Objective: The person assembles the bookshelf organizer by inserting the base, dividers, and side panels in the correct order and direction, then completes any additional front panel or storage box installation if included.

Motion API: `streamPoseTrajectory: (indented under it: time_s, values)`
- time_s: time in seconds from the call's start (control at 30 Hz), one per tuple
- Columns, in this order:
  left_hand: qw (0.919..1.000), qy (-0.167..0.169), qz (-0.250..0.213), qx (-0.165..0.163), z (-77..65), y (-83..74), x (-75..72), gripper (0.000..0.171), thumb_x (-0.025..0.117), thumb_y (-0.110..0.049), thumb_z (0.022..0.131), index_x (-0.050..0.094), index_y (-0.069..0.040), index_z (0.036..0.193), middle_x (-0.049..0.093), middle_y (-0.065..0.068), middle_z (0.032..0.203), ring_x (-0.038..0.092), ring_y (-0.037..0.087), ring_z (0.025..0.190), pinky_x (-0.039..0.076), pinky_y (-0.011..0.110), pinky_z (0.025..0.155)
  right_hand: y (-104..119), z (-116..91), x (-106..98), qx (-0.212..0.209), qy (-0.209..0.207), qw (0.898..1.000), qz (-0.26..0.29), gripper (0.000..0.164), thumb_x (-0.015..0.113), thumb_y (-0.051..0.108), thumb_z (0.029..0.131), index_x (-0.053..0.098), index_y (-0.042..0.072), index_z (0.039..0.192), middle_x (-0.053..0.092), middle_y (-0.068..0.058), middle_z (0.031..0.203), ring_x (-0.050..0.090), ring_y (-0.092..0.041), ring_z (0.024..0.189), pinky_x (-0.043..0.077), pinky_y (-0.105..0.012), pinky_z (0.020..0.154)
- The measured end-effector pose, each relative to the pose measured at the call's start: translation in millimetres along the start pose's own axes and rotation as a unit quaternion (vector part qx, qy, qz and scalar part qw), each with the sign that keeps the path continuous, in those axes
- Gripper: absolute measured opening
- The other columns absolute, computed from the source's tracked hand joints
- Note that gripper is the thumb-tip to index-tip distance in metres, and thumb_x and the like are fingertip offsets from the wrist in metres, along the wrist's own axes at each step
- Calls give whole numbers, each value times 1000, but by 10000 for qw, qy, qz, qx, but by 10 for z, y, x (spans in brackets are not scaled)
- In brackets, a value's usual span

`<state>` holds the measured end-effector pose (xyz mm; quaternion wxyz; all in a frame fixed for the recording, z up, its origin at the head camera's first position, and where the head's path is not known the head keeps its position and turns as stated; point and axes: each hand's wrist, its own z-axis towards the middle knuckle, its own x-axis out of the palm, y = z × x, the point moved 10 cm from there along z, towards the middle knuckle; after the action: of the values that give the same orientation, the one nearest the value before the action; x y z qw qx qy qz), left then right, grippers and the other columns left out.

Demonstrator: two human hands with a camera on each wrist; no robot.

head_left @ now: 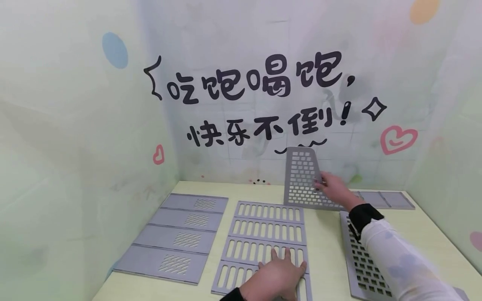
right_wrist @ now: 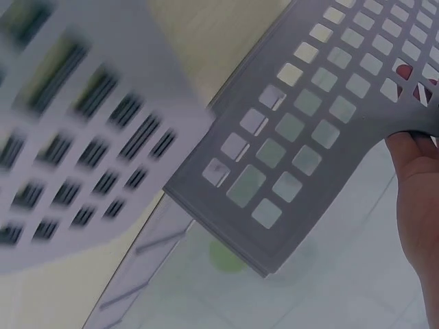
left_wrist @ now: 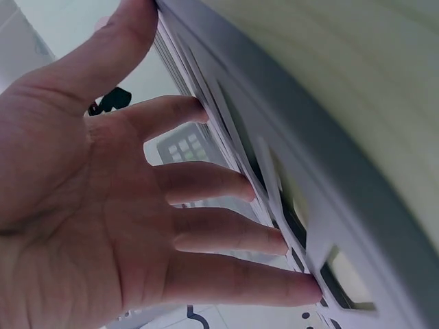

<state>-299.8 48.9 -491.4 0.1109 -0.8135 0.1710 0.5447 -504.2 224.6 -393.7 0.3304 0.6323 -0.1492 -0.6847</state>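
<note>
A grey panel with rows of small rectangular holes and a slanted upper corner stands upright near the back wall. My right hand grips its right edge; in the right wrist view, fingertips show through its holes. My left hand rests, fingers spread, on grey slotted panels laid in a column on the table. Seen in the left wrist view, the left hand has its fingertips touching the slotted surface. Below my right forearm lies another perforated grey panel, partly hidden by the sleeve.
On the left lie several plain grey panels with small slanted slots. Narrow grey panels lie at the back right, partly behind the right hand. Walls enclose the table at the back and both sides.
</note>
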Motion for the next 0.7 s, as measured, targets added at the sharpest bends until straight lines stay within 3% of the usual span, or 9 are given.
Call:
streamPoseTrajectory:
  time_s: [0.23, 0.4, 0.6, 0.7]
  values:
    - [10000, -57, -29, 15, -28, 25, -11, 96, 94, -58, 74, 44, -56, 156, 37, 0, 172, 39, 44, 156, 50, 73, 106, 390, 215, 358, 16, 107, 9994, 343, 35, 50, 14, 113, 51, -2, 145, 67, -27, 134, 66, -43, 127, 57, -55, 103]
    - [10000, -49, 21, 21, -39, 66, -9, 93, 93, -58, 76, 45, -56, 155, 37, 1, 173, 38, 45, 156, 50, 73, 107, 598, 347, 585, 87, -67, 9987, 492, 37, 49, 11, 112, 49, -1, 147, 66, -27, 138, 67, -38, 122, 56, -50, 98]
    - [9998, -30, -155, 93, -38, 55, -30, 93, 93, -56, 77, 44, -56, 156, 35, 3, 174, 36, 46, 157, 49, 73, 108, 955, 515, 852, -126, -112, 9988, 470, 32, 49, 9, 111, 52, -1, 141, 68, -26, 136, 67, -29, 101, 53, -38, 82]
    - [9997, -148, -126, 144, -40, 33, -40, 95, 93, -56, 76, 43, -56, 156, 34, 4, 174, 36, 47, 157, 50, 73, 107, 1076, 585, 969, -218, -39, 9989, 419, 30, 48, 10, 112, 52, -1, 139, 69, -26, 132, 66, -27, 97, 51, -38, 80]
